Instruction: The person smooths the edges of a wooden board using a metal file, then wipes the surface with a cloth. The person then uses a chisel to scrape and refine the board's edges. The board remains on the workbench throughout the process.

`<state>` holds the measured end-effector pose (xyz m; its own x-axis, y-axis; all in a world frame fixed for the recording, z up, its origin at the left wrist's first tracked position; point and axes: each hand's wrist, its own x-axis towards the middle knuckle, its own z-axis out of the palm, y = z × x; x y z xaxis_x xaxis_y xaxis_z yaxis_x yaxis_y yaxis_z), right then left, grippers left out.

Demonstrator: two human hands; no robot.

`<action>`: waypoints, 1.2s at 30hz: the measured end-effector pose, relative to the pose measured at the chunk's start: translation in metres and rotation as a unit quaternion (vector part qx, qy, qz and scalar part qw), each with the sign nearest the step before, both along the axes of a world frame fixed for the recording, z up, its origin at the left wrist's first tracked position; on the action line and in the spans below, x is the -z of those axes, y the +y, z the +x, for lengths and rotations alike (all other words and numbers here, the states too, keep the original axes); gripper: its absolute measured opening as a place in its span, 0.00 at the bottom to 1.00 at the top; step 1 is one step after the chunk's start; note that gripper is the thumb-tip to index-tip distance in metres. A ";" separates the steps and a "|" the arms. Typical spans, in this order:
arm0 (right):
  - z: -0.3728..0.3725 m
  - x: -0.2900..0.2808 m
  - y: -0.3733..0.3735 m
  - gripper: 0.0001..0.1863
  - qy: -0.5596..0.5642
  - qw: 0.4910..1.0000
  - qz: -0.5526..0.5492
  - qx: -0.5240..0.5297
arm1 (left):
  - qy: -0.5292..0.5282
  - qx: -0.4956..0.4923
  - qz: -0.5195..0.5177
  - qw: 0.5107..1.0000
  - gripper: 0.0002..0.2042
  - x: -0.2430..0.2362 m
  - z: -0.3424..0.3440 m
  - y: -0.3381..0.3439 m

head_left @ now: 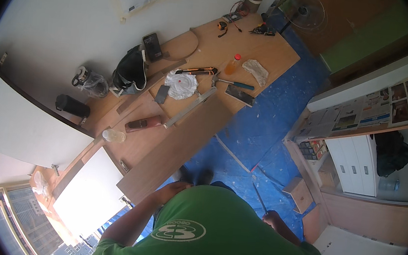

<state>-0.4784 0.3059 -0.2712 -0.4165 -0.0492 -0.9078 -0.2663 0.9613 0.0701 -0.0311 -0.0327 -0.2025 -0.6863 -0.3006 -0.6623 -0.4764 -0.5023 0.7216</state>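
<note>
My right hand is closed round one end of a long, thin, dark tool, which points forward over the blue floor sheet. My left hand rests against the front of my body, its fingertips hidden by my green shirt. Just ahead of it a long wooden board lies along the front of the wooden desk. On the desk are a hammer, a utility knife, crumpled white paper, a metal bar and a red-brown tool or block.
Bottles, a black bag and pliers crowd the desk. A fan stands behind it. At right are a newspaper-covered shelf, white drawers and a wooden box. A white panel lies at lower left.
</note>
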 end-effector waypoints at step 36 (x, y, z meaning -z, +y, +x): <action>-0.205 0.121 -0.804 0.16 0.033 0.794 -0.459 -0.397 | -0.403 -0.554 0.137 0.716 0.22 0.109 -0.290 0.250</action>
